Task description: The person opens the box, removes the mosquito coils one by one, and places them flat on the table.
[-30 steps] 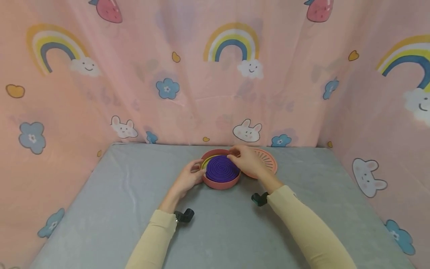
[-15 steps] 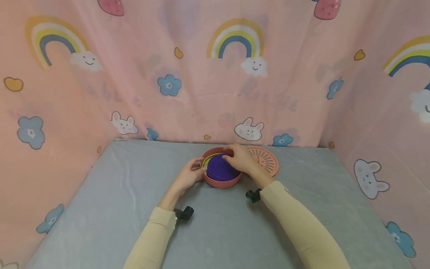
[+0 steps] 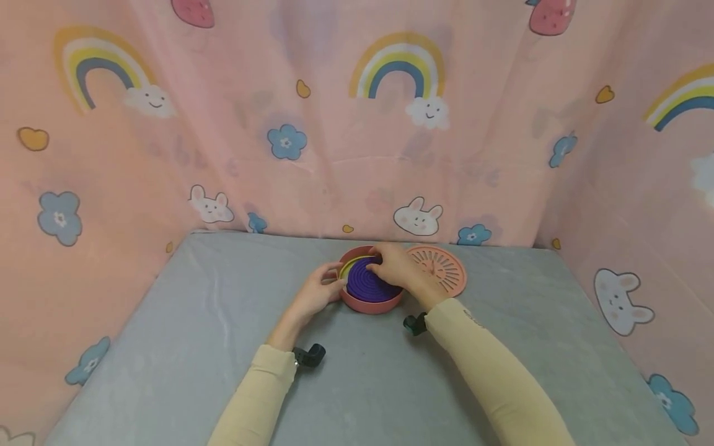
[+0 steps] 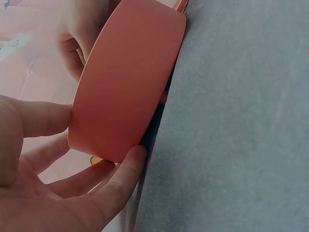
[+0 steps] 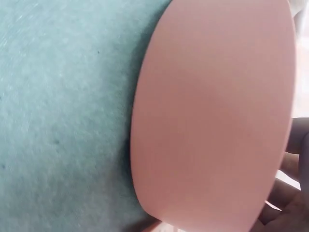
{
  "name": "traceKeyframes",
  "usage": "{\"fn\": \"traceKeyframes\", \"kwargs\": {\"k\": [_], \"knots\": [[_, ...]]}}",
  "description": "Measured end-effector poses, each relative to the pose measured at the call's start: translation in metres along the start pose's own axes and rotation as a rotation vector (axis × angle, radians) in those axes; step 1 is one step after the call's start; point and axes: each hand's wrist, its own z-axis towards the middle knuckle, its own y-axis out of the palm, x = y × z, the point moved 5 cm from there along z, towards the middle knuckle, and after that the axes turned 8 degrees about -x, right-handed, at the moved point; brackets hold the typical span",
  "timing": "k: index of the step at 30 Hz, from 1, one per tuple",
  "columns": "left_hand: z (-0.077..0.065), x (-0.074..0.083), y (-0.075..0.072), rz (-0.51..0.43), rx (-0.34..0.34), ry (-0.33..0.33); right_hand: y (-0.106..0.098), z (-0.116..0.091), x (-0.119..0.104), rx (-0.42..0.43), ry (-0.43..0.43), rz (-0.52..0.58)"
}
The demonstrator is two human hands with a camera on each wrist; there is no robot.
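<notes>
A round pink box (image 3: 370, 307) stands near the back of the table, its lid off. Inside lies a purple coaster (image 3: 368, 284) with concentric ridges, and a yellow rim (image 3: 347, 267) shows beside it on the left. My left hand (image 3: 315, 294) holds the box's left side; in the left wrist view, thumb and fingers are against the pink wall (image 4: 128, 77). Over the box's far right part, my right hand (image 3: 397, 266) has its thumb on the purple coaster and its fingers curled at the far edge. Those fingertips are mostly hidden; the right wrist view mainly shows the box wall (image 5: 212, 116).
A slotted pink lid (image 3: 449, 272) lies flat just right of the box, partly behind my right hand. Grey cloth covers the table (image 3: 357, 384). A patterned pink curtain (image 3: 334, 186) rises directly behind and along both sides.
My right hand has moved left over the purple coaster, uncovering more of the lid. My left hand stays on the box's side. The head view has shifted slightly.
</notes>
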Motion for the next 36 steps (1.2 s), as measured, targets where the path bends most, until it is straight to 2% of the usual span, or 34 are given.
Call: {"fn": "traceKeyframes", "kwargs": {"k": [15, 22, 30, 36], "knots": [[0.0, -0.002, 0.0, 0.064, 0.012, -0.011, 0.0, -0.003, 0.001, 0.045, -0.054, 0.012], [0.001, -0.002, -0.001, 0.069, 0.017, -0.008, -0.009, -0.007, 0.007, 0.075, -0.081, 0.12], [0.0, -0.001, 0.0, 0.004, -0.005, 0.011, -0.019, -0.014, 0.018, 0.048, -0.032, 0.27], [0.002, -0.001, 0.0, -0.007, -0.006, 0.01, -0.025, -0.021, 0.023, 0.004, -0.033, 0.371]]}}
